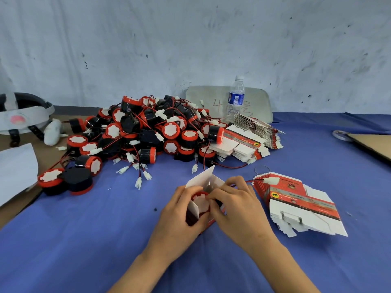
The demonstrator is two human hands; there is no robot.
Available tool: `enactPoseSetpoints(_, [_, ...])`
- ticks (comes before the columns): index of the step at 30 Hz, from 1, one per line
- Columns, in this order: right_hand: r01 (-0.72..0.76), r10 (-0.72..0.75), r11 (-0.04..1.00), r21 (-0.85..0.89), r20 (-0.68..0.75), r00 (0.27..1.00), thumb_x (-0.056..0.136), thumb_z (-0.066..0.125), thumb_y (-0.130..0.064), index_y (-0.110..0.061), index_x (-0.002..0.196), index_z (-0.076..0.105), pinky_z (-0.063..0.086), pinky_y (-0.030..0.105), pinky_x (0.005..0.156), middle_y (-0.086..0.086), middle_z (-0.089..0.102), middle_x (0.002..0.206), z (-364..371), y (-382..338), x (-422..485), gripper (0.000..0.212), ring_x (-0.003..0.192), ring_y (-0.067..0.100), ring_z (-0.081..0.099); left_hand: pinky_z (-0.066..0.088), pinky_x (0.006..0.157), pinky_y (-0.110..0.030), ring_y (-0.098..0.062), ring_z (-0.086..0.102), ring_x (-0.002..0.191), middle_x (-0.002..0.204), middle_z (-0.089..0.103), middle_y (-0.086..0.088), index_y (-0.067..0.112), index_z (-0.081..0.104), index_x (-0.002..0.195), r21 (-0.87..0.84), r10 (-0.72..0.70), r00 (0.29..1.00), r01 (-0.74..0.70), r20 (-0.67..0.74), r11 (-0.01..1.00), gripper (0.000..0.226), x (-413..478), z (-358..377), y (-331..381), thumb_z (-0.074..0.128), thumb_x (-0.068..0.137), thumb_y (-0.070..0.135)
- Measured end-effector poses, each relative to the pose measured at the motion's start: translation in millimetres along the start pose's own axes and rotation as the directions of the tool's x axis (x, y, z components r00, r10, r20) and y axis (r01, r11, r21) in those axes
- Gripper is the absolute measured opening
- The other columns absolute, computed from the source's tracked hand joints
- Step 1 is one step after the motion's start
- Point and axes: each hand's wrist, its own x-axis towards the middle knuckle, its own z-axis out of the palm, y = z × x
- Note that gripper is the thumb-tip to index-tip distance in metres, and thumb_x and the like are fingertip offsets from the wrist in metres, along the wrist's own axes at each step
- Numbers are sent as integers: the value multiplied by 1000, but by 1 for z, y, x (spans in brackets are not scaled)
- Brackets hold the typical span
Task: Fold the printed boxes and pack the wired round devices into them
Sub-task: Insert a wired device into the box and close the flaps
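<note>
An opened printed box (203, 180) stands on the blue cloth in front of me, its white flaps up. My left hand (179, 212) grips the box from the left side. A round red-rimmed device (201, 200) sits in the box mouth, and my right hand (239, 204) pinches it at its rim. The device's red wire runs right to a white plug (271, 180) lying on a fanned stack of flat boxes (300, 206). A big pile of wired round devices (143, 132) lies behind.
More flat printed boxes (251, 138) are stacked behind, beside a water bottle (235, 100). A headset (23, 115) and white paper (14, 168) lie at the left. Cardboard (372, 144) and a tape roll (341, 135) sit at the right edge. A wall closes the back.
</note>
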Motion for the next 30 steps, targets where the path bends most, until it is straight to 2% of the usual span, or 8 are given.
enactPoseSetpoints(3, [3, -4, 999, -36, -36, 999, 69, 76, -9, -21, 77, 74, 46, 46, 85, -11, 73, 78, 2, 4, 1, 14, 108, 33, 62, 48, 77, -11, 3, 55, 104, 115, 52, 25, 53, 45, 118, -51, 4, 1000, -3, 17, 999, 53, 1, -1, -1, 76, 75, 44])
enactPoseSetpoints(5, [-42, 42, 999, -3, 25, 999, 81, 66, -11, -21, 89, 71, 28, 54, 104, -10, 73, 91, 7, 7, 0, 14, 132, 30, 45, 49, 79, -11, 3, 56, 107, 117, 53, 26, 59, 42, 117, -84, -9, 1000, 11, 28, 996, 54, 1, -3, 1, 73, 74, 49])
enactPoseSetpoints(7, [-100, 96, 995, 25, 131, 987, 93, 53, -24, -24, 102, 62, 3, 48, 113, -11, 68, 101, 12, 10, -1, 13, 145, 18, 20, 47, 83, -10, 3, 55, 110, 119, 52, 28, 59, 41, 118, -83, -16, 999, 20, 47, 996, 53, 1, -3, 2, 68, 73, 54])
enactPoseSetpoints(9, [-146, 133, 987, 68, 172, 976, 95, 47, -39, -28, 104, 55, -6, 42, 112, -14, 62, 103, 17, 10, -1, 16, 145, 9, 8, 44, 88, -10, 2, 53, 115, 123, 50, 29, 54, 41, 122, -86, -24, 997, 30, 76, 996, 55, 1, -4, 0, 65, 73, 56])
enactPoseSetpoints(18, [-321, 265, 919, 229, 245, 933, 93, 54, -29, -28, 108, 57, 12, 41, 114, -17, 56, 108, 25, 16, 1, 15, 122, 7, 37, 42, 90, -9, 3, 52, 115, 123, 50, 28, 49, 42, 126, -108, 20, 991, -5, 130, 994, 58, 1, -3, -1, 69, 74, 47])
enactPoseSetpoints(22, [-204, 181, 962, 184, 130, 975, 89, 59, -22, -20, 93, 64, 43, 37, 90, -18, 60, 103, 20, 10, 0, 6, 120, 15, 45, 40, 83, -4, 4, 53, 104, 121, 41, 29, 47, 53, 109, -10, 62, 991, -61, 119, 998, 34, 0, -1, 4, 61, 76, 52])
enactPoseSetpoints(27, [-177, 222, 964, 201, -232, 947, 74, 64, 3, -15, 106, 68, 46, 32, 72, 2, 48, 142, 1, 21, 4, 37, 123, 27, 48, 43, 70, -6, 9, 48, 94, 151, 19, 23, 34, 56, 90, 167, 109, 993, -117, 55, 979, 17, -1, -2, 3, 70, 82, 35])
enactPoseSetpoints(30, [-388, 426, 881, 272, -99, 899, 81, 58, -1, -21, 127, 54, 43, 30, 78, 1, 53, 132, -2, 42, 5, 50, 114, 25, 52, 43, 65, -9, 5, 54, 80, 156, 10, 18, 38, 55, 97, 179, 75, 997, -80, 35, 981, 30, 0, -5, 0, 66, 84, 13])
